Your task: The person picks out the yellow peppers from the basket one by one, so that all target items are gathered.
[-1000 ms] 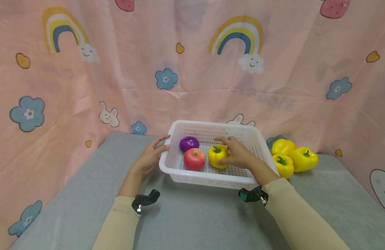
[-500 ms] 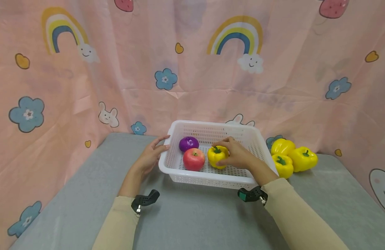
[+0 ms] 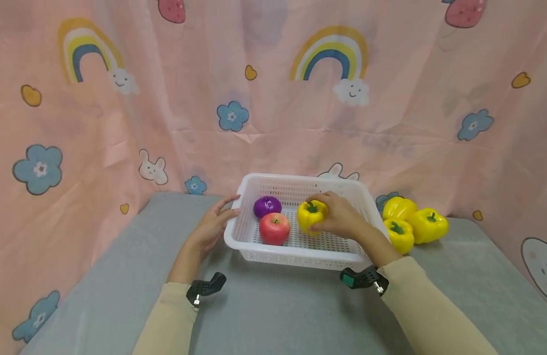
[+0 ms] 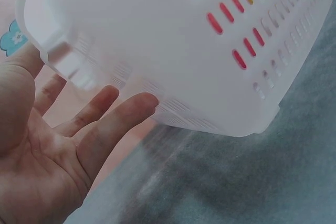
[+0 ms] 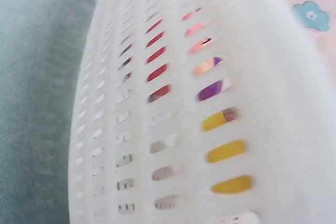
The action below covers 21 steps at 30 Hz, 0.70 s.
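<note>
A white plastic basket [image 3: 295, 250] with slotted walls stands on the table in the head view. My right hand [image 3: 342, 217] reaches into it and grips a yellow bell pepper [image 3: 310, 217] by its sides, a little above the basket floor. Left of the pepper lie a red apple [image 3: 274, 229] and a shiny purple onion-shaped piece [image 3: 267, 207]. My left hand [image 3: 211, 224] touches the basket's left rim; in the left wrist view its fingers [image 4: 131, 109] are loosely extended against the outer wall. In the right wrist view the basket wall [image 5: 273, 103] hides the right hand.
Right of the basket, several yellow bell peppers [image 3: 426, 226] sit grouped on the grey tabletop [image 3: 273, 315]. A pink patterned curtain [image 3: 273, 128] hangs right behind the table. Black wrist devices [image 3: 364, 277] are strapped on both sleeves.
My right hand has closed round the yellow bell pepper and raised it slightly from the basket floor. The left hand stays at the rim. The head view has shifted slightly.
</note>
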### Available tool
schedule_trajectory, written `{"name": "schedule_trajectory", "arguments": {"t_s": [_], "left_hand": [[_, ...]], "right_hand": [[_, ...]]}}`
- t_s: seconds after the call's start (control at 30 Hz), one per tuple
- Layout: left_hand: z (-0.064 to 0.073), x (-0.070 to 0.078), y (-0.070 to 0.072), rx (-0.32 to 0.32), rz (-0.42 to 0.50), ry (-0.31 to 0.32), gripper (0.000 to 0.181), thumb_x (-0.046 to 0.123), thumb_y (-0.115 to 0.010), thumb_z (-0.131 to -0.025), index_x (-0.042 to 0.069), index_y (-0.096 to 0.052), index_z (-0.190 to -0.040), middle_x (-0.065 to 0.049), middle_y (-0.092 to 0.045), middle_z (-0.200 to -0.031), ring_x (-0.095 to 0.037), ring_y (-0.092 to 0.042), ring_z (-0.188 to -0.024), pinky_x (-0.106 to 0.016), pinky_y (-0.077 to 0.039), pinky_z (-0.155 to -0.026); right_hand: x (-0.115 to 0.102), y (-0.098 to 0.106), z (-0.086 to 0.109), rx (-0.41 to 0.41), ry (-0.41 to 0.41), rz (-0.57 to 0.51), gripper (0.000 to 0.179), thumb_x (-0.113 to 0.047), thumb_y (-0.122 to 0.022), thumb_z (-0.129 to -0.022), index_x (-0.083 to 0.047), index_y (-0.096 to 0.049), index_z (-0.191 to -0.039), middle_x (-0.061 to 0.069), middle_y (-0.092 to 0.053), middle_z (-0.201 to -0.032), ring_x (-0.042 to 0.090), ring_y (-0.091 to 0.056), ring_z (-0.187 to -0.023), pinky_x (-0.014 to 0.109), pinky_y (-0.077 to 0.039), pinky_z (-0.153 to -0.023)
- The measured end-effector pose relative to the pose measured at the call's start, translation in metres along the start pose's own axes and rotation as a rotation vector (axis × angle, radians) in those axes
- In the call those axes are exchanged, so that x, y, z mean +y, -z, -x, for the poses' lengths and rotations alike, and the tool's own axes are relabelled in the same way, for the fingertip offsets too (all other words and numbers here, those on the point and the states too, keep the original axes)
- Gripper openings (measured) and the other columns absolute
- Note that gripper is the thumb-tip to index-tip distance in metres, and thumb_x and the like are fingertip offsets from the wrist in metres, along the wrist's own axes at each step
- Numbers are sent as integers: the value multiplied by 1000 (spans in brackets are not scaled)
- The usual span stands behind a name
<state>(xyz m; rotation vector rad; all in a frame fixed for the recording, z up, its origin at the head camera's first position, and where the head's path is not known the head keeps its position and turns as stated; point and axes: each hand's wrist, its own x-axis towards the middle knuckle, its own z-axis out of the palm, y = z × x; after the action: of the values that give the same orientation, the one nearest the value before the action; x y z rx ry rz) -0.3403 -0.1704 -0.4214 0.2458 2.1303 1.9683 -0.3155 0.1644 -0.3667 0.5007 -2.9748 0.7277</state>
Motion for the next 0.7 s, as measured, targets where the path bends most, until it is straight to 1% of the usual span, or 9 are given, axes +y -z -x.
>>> {"name": "schedule_trajectory", "arguments": {"t_s": [0.17, 0.27, 0.4, 0.5, 0.57, 0.63, 0.7], "left_hand": [[1, -1, -1, -4, 6, -3, 55, 25, -54, -104, 22, -35, -156, -25, -49, -150, -44, -61, -126, -43, -59, -93], [1, -1, -2, -8, 19, -7, 55, 23, -53, -105, 22, -34, -156, -26, -48, -149, -45, -60, -127, -45, -58, -94], [1, -1, -3, -16, 24, -8, 55, 23, -53, -105, 22, -34, -156, -27, -47, -150, -46, -58, -128, -48, -57, -97], [0, -1, -3, -16, 23, -4, 55, 24, -54, -104, 22, -35, -156, -26, -48, -149, -41, -63, -123, -44, -59, -93], [0, -1, -3, -15, 27, -3, 55, 24, -54, -104, 22, -35, -156, -25, -49, -148, -35, -66, -117, -40, -60, -90], [0, 0, -2, -13, 29, -5, 55, 23, -54, -104, 22, -35, -156, -26, -50, -147, -29, -67, -113, -37, -60, -86], [0, 0, -2, -13, 23, -10, 55, 23, -53, -104, 21, -35, -156, -26, -50, -147, -28, -68, -112, -36, -60, -86]], "right_hand": [[-7, 19, 9, 57, 18, -4, 66, -28, -86, -77, -17, -59, -137, 18, -57, -140, 36, -58, -118, 55, -55, -100], [-11, 30, 17, 93, 30, -15, 66, -28, -85, -79, -15, -58, -138, 18, -56, -140, 36, -58, -116, 54, -56, -97], [-14, 43, 30, 153, 43, -26, 65, -29, -85, -79, -13, -58, -137, 17, -57, -135, 34, -58, -108, 51, -60, -90], [-16, 50, 41, 188, 43, -32, 64, -32, -84, -80, -13, -59, -136, 17, -58, -130, 32, -57, -101, 48, -61, -85], [-17, 55, 47, 203, 32, -37, 65, -34, -83, -81, -13, -58, -137, 18, -58, -130, 31, -57, -99, 48, -61, -83], [-17, 59, 54, 215, 18, -38, 66, -34, -83, -81, -13, -58, -137, 18, -57, -133, 32, -58, -100, 49, -60, -83], [-17, 62, 61, 234, 7, -37, 66, -34, -83, -80, -13, -58, -137, 18, -56, -137, 33, -58, -105, 52, -60, -86]]}}
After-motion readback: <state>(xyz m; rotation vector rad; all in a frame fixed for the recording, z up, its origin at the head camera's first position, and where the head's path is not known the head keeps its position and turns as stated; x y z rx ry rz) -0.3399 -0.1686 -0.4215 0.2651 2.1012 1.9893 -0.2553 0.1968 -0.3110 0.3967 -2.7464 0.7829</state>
